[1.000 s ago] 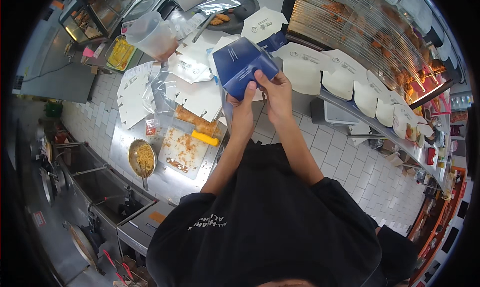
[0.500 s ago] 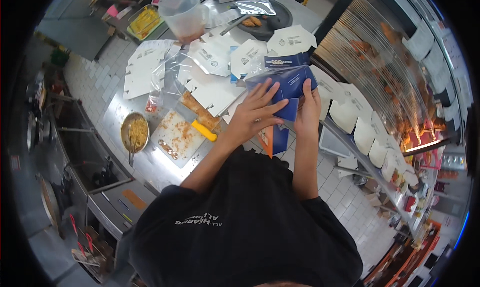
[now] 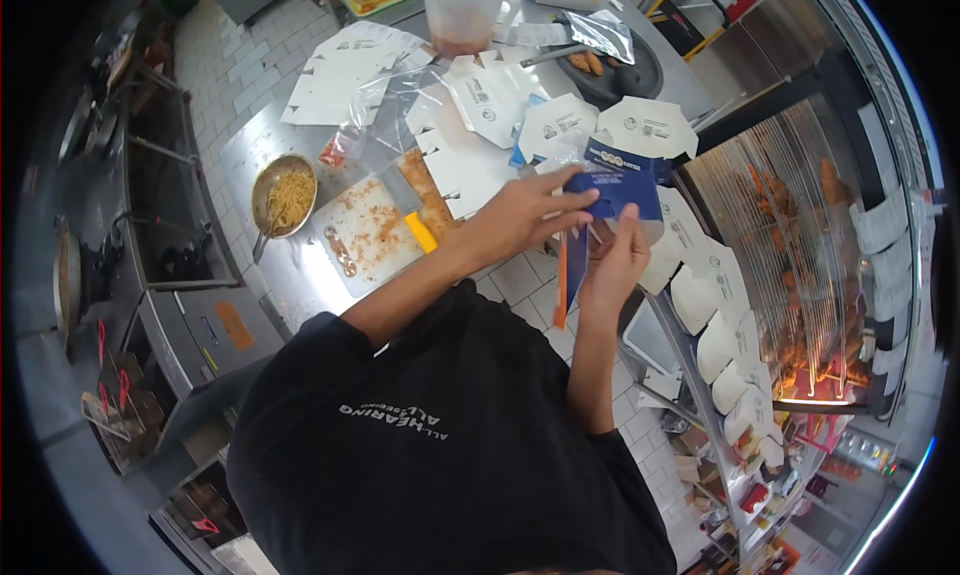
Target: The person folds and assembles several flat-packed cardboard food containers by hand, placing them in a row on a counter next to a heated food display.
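Observation:
Between my hands is a blue carton (image 3: 622, 197) with an orange side, partly folded and held in the air off the table's edge. My left hand (image 3: 535, 213) grips its left side, fingertips bent over the blue panel. From below, my right hand (image 3: 616, 260) pinches the lower edge, thumb against the card. How the inner flaps lie is hidden by my fingers. Nearest my left forearm are a white cutting board (image 3: 362, 237) covered in crumbs and a knife with a yellow handle (image 3: 420, 233).
A pan of noodles (image 3: 285, 197) stands left of the board. White flat-folded cartons (image 3: 470, 165) cover the table's middle. Behind are a clear jug (image 3: 462, 10) and a dark round pan (image 3: 635, 75). Open white boxes (image 3: 695, 295) line a shelf below a glass food cabinet (image 3: 785, 235) at right.
The whole view has shifted. The blue carton has turned in my hands; my left hand, earlier spread over its panel, now grips its left side. My right hand has moved to its lower edge.

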A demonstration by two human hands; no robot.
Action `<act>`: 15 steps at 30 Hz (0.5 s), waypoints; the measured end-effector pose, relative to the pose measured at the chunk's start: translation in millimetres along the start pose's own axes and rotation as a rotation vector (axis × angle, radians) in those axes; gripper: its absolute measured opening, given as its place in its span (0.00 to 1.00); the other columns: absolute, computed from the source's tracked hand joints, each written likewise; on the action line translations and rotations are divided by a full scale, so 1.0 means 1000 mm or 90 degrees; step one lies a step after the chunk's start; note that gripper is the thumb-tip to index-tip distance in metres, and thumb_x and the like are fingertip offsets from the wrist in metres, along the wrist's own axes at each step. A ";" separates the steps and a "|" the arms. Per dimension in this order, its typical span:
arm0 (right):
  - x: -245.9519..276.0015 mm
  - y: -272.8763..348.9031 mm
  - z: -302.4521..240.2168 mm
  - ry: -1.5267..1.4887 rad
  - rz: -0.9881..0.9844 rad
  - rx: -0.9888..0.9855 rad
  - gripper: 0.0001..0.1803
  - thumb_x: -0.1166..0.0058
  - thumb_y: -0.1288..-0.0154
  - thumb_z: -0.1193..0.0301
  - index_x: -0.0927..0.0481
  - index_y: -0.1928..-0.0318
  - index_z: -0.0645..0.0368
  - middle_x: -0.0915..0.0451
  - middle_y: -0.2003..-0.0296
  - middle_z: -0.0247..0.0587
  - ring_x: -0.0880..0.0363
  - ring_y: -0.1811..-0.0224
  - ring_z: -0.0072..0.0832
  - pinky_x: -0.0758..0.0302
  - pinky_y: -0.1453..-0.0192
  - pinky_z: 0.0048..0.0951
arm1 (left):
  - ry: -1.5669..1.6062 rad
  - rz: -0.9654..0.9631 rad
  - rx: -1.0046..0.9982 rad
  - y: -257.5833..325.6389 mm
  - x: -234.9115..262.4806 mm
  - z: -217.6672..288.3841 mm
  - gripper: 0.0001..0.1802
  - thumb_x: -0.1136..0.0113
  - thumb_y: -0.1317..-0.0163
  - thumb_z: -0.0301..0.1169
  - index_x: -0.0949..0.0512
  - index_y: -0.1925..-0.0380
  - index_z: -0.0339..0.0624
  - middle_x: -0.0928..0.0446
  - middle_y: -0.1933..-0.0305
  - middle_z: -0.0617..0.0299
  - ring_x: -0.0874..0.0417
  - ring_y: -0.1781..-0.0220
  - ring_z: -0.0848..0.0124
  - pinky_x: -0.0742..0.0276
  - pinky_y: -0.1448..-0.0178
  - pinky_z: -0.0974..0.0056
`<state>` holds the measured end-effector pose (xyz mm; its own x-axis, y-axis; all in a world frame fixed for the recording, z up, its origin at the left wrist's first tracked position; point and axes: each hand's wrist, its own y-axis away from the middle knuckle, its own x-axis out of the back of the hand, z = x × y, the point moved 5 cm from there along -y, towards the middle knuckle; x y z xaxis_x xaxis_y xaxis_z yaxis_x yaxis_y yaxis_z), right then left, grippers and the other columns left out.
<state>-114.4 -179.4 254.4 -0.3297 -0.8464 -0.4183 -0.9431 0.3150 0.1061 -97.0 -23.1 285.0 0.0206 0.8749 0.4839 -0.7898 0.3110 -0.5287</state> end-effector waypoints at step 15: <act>0.039 -0.205 0.031 1.202 -0.099 0.455 0.27 0.29 0.47 0.65 0.20 0.46 0.53 0.29 0.39 0.52 0.33 0.34 0.47 0.36 0.34 0.55 | 0.342 0.072 0.584 -0.037 0.108 -0.370 0.28 0.42 0.32 0.48 0.22 0.43 0.38 0.19 0.45 0.55 0.17 0.48 0.67 0.23 0.46 0.63</act>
<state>66.9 -264.0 188.6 -0.3331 -0.0302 0.9424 -0.9359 -0.1113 -0.3343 161.3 197.1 99.0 0.0087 0.9997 -0.0246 -0.9590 0.0153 0.2831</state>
